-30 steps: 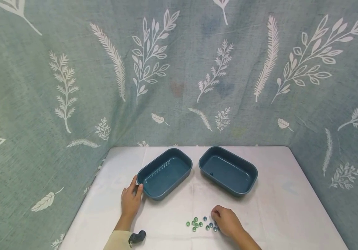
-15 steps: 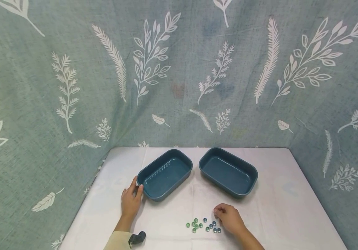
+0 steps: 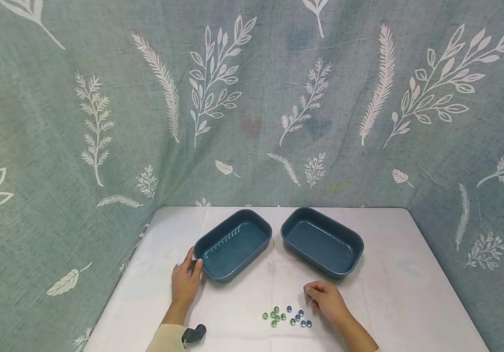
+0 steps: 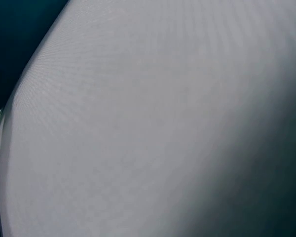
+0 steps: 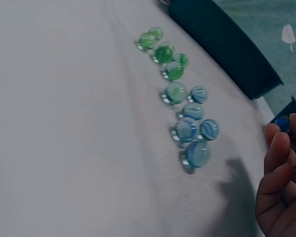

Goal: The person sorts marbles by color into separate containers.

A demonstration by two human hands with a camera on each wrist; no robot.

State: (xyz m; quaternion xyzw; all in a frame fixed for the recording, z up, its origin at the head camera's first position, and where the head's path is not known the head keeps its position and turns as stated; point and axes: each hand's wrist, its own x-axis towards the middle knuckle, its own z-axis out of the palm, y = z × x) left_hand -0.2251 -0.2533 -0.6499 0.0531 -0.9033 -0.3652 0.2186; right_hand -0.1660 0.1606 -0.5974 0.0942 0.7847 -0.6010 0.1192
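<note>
In the head view my right hand (image 3: 327, 299) is raised over the white table, between the loose marbles and the right blue tray (image 3: 322, 242). Its thumb and finger pinch a blue marble (image 5: 282, 123), which shows in the right wrist view. Just left of it lie several clear marbles with blue swirls (image 5: 197, 154). Beyond those sit several clear marbles with green swirls (image 5: 164, 53). My left hand (image 3: 185, 285) rests with extended fingers against the near left end of the left blue tray (image 3: 236, 266). No marble shows inside either tray.
A patterned green-grey cloth (image 3: 252, 122) hangs behind the white table (image 3: 392, 283) and along both sides. A small black object (image 3: 195, 334) is beside the left wrist. The two trays stand angled at the back with a gap between them.
My right hand has lifted away from the blue marbles, moving slightly up and right with one in its pinch. A dark marble seen in the right tray earlier no longer shows. The left hand stays put.
</note>
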